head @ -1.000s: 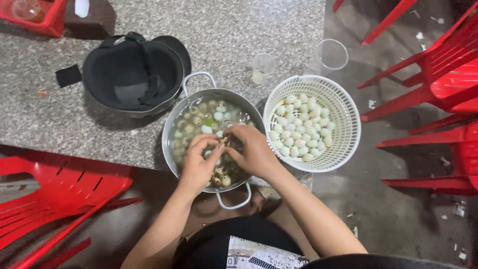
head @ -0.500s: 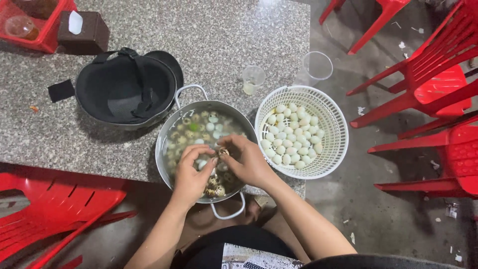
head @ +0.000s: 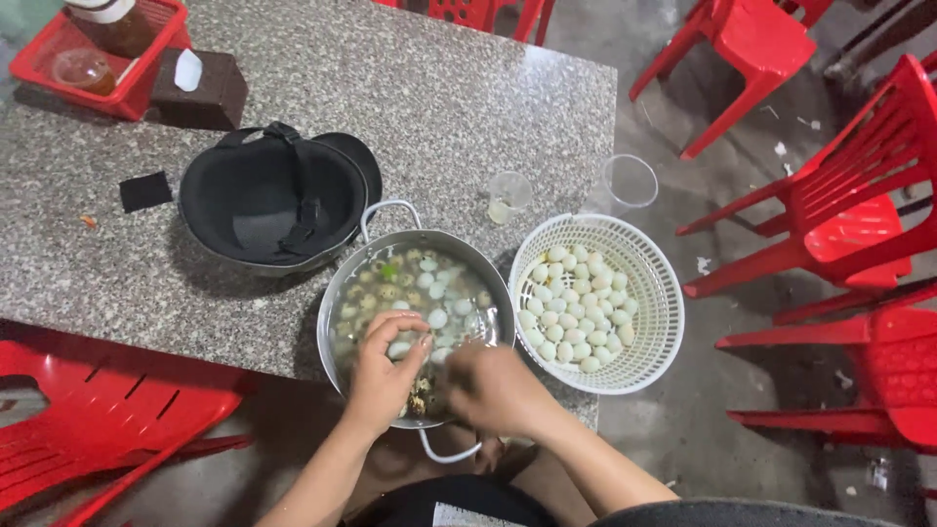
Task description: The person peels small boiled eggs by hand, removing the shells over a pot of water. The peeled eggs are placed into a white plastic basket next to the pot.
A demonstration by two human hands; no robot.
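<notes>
A metal pot (head: pixel 488 268) with water and several small speckled and peeled eggs stands at the granite table's near edge. My left hand (head: pixel 383 373) hovers over the pot's near side, fingers curled around a small white egg (head: pixel 400 347). My right hand (head: pixel 493 388) is beside it over the pot's near rim, fingers closed and blurred; what it pinches is hidden. A white plastic basket (head: pixel 656 283) holding several peeled white eggs sits right of the pot.
An upturned black helmet (head: pixel 273 200) lies left of the pot. Two clear plastic cups (head: pixel 509 195) stand behind the basket. A red tray (head: pixel 93 59) and brown box (head: pixel 200 86) sit far left. Red plastic chairs (head: pixel 839 215) flank the table.
Both hands stayed over the pot's near side. My left hand's fingers shifted onto a white egg, and my right hand dropped closer to the near rim. The camera view shifted slightly.
</notes>
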